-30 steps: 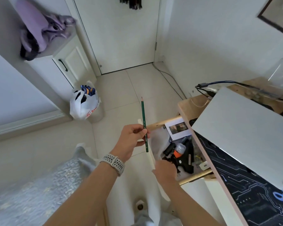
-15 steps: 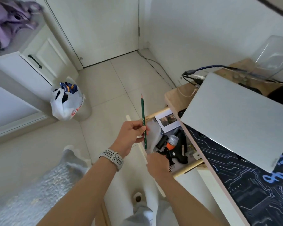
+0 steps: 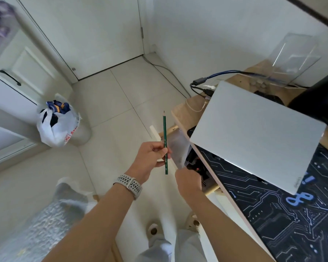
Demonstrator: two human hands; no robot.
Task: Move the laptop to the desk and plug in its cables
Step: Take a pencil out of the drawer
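A closed silver laptop (image 3: 254, 133) lies on the wooden desk (image 3: 184, 112), partly over a dark circuit-pattern mat (image 3: 284, 214). Black and blue cables (image 3: 201, 86) lie at the desk's far corner, just behind the laptop. My left hand (image 3: 151, 157) pinches a green pencil (image 3: 165, 142) that stands upright, tip up. My right hand (image 3: 187, 180) grips the white front panel of the drawer (image 3: 154, 132) below the desk edge. The drawer is nearly closed, and only a strip of its contents shows.
A white plastic bag (image 3: 55, 125) sits over a bin on the tiled floor to the left. A white cabinet (image 3: 17, 72) and a closed door (image 3: 95, 35) stand beyond. A clear acrylic stand (image 3: 295, 57) and a dark monitor (image 3: 322, 99) sit at the desk's back.
The drawer has slid in under the desk, pushed by my right hand; the glue gun and photo inside are now mostly hidden. The pencil stays upright in my left hand.
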